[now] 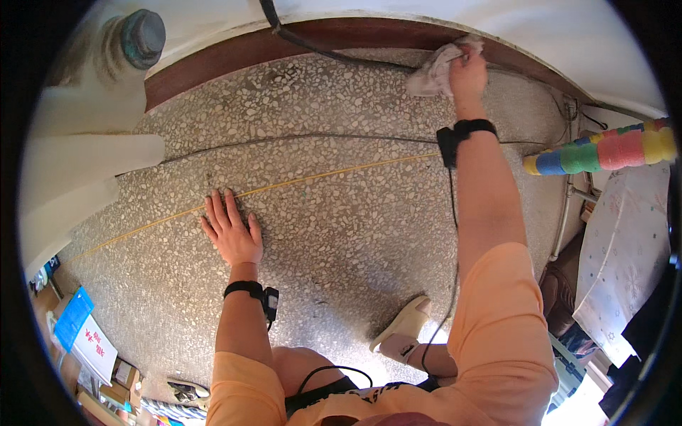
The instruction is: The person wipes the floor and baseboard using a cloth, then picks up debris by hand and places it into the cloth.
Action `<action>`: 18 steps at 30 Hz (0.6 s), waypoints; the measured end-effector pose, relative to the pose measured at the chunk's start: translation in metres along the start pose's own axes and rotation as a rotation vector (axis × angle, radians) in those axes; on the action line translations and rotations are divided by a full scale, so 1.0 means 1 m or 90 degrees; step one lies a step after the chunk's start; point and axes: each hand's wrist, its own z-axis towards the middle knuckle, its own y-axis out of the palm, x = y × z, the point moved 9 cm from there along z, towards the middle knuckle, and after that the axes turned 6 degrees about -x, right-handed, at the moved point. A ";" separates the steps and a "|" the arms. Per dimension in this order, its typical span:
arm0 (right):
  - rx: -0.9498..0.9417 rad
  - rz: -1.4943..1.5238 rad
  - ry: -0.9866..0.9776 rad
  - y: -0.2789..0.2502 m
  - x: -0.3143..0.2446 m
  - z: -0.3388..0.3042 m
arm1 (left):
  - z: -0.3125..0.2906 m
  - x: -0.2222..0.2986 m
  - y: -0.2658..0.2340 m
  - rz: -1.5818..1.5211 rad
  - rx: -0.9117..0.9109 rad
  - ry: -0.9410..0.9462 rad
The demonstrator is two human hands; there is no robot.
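Observation:
My right hand (469, 77) reaches far out to the wall's foot, its fingers closed on a crumpled, greyish-white cloth (433, 73). The cloth lies against the dark red baseboard (369, 34) and over a thick black cable (334, 55). My left hand (233, 228) is flat on the speckled stone floor (341, 213) with its fingers spread, holding nothing. Its fingertips are right by a thin yellow line (320, 175) that crosses the floor. Each wrist wears a black strap with a small device.
A thin dark cable (284, 143) runs across the floor beyond my left hand. At the left stands a white object with a grey knob (143, 39). A roll of coloured bands (604, 153) juts in from the right, above a patterned white cloth (618, 248). Boxes and papers (92, 348) lie at lower left.

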 end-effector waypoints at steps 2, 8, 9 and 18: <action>0.079 0.161 -0.134 -0.038 -0.053 0.001 | -0.002 -0.005 -0.003 0.006 -0.008 -0.002; -0.070 0.285 -0.478 0.008 -0.276 -0.051 | -0.006 -0.012 0.009 0.006 -0.006 -0.004; -0.070 0.289 -0.472 0.013 -0.272 -0.051 | -0.006 -0.013 0.011 0.002 0.004 0.002; 0.049 0.433 0.082 -0.072 -0.045 -0.077 | -0.001 -0.006 0.004 -0.003 -0.043 -0.018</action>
